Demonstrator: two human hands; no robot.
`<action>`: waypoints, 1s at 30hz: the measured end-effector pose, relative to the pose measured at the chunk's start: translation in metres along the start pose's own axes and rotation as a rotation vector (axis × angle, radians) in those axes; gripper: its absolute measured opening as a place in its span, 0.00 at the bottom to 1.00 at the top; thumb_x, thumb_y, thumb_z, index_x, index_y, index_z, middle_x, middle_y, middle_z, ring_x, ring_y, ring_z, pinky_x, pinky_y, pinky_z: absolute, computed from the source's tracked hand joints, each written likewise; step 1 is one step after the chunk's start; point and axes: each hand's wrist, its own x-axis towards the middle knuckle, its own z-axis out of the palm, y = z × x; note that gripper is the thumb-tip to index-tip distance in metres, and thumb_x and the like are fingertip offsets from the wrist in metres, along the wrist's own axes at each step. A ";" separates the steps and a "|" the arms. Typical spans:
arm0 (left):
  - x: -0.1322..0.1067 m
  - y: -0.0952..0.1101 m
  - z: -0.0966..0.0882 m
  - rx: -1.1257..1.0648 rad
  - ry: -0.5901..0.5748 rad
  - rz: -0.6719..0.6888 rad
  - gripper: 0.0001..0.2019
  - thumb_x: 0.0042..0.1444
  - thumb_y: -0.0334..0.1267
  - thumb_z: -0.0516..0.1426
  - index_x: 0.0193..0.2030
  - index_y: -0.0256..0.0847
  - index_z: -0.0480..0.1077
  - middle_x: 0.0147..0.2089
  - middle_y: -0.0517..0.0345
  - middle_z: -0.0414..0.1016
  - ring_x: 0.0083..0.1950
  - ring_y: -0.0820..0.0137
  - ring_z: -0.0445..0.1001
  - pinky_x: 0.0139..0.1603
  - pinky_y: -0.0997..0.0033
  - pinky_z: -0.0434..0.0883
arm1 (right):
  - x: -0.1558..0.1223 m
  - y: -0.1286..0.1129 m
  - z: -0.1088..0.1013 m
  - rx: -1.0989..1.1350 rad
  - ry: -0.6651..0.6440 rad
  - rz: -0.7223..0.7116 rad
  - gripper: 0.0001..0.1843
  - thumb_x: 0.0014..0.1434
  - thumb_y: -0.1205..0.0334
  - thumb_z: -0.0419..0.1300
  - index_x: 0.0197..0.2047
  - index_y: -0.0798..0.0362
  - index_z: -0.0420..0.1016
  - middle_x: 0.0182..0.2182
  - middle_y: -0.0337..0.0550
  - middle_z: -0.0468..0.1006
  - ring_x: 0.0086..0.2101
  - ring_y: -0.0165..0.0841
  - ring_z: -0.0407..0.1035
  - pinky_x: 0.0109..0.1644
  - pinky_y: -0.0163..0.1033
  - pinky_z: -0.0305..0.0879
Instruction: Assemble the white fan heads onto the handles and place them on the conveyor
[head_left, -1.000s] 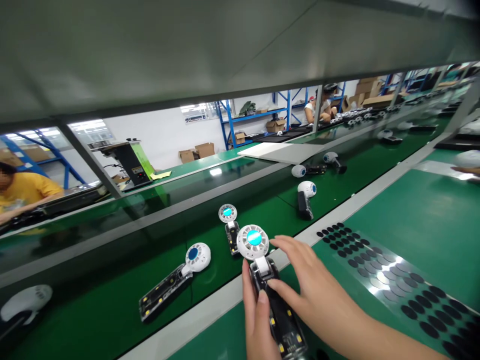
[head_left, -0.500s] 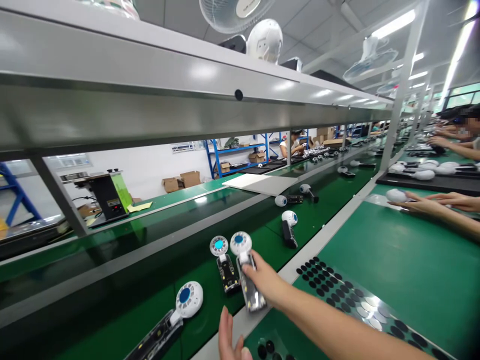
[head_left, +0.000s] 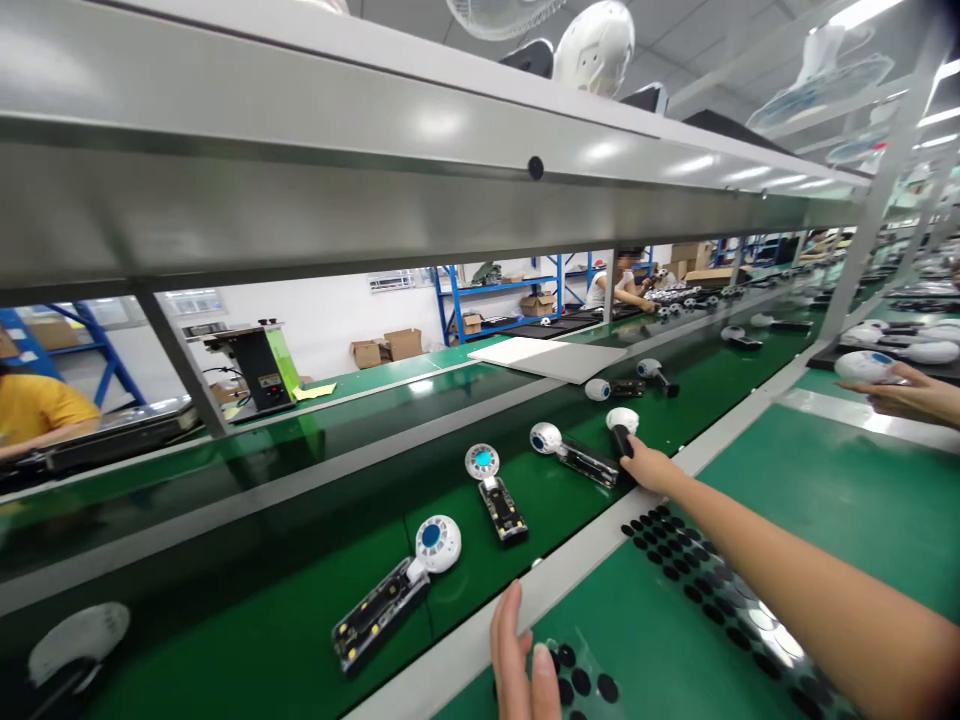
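My right hand point(head_left: 646, 466) reaches far out over the green conveyor belt point(head_left: 247, 600), and its fingers curl round the black handle of a white-headed handheld fan point(head_left: 621, 423). Just left of it on the belt lies another fan point(head_left: 571, 455), its handle open with the circuit board showing. My left hand point(head_left: 517, 655) rests at the bottom with fingers stretched out, holding nothing, over a clear sheet with black round pads point(head_left: 581, 680) at the belt's pale edge.
More open-handled fans point(head_left: 491, 485) point(head_left: 397, 590) lie on the belt, and closed ones point(head_left: 652, 372) further along. A long sheet of black pads point(head_left: 697, 560) lies on the green bench. A co-worker's hands point(head_left: 904, 392) work at the right. A metal shelf point(head_left: 375, 190) runs overhead.
My right hand has let go of the open-handled fan on the belt and moved right to the black-handled fan. My left hand has dropped away to the bench edge. The view has tilted up.
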 end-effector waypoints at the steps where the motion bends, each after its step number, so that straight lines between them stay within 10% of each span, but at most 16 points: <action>1: -0.003 0.005 0.000 0.003 -0.005 -0.029 0.27 0.51 0.58 0.49 0.50 0.41 0.65 0.61 0.46 0.58 0.62 0.53 0.54 0.55 0.65 0.57 | 0.000 0.002 -0.004 0.010 0.004 0.004 0.16 0.61 0.60 0.55 0.51 0.55 0.65 0.48 0.46 0.69 0.43 0.36 0.68 0.45 0.47 0.67; 7: -0.011 0.031 -0.004 0.007 -0.059 -0.154 0.26 0.51 0.58 0.50 0.50 0.44 0.68 0.60 0.52 0.59 0.62 0.54 0.54 0.60 0.64 0.53 | -0.029 -0.004 -0.034 0.119 0.006 -0.054 0.16 0.63 0.59 0.51 0.53 0.54 0.63 0.45 0.45 0.71 0.37 0.32 0.70 0.38 0.41 0.70; 12: -0.011 0.032 -0.006 -0.248 -0.184 -0.254 0.26 0.53 0.56 0.50 0.54 0.42 0.64 0.62 0.50 0.59 0.62 0.58 0.56 0.60 0.59 0.55 | -0.138 -0.001 -0.031 0.093 -0.102 -0.223 0.17 0.60 0.58 0.50 0.52 0.45 0.67 0.37 0.46 0.77 0.35 0.40 0.73 0.37 0.46 0.71; 18: -0.017 0.029 -0.006 -0.655 -0.242 -0.356 0.28 0.44 0.50 0.61 0.51 0.43 0.62 0.49 0.47 0.73 0.51 0.57 0.70 0.49 0.60 0.67 | -0.257 0.001 0.012 -0.151 -0.337 -0.973 0.17 0.56 0.70 0.51 0.45 0.46 0.74 0.54 0.48 0.68 0.54 0.46 0.61 0.52 0.51 0.64; 24: -0.006 0.037 -0.016 -0.540 -0.030 -0.439 0.16 0.53 0.52 0.53 0.40 0.40 0.65 0.28 0.58 0.74 0.27 0.72 0.71 0.30 0.73 0.68 | -0.247 -0.002 0.020 -0.101 -0.469 -0.829 0.13 0.55 0.73 0.52 0.38 0.49 0.73 0.40 0.44 0.74 0.42 0.35 0.67 0.46 0.40 0.66; 30: -0.004 0.031 -0.014 -0.543 -0.034 -0.526 0.23 0.51 0.58 0.50 0.34 0.37 0.67 0.24 0.57 0.71 0.28 0.69 0.72 0.31 0.72 0.67 | -0.231 -0.005 0.029 -0.266 -0.676 -0.809 0.13 0.51 0.76 0.54 0.35 0.52 0.74 0.39 0.45 0.73 0.41 0.38 0.65 0.42 0.40 0.63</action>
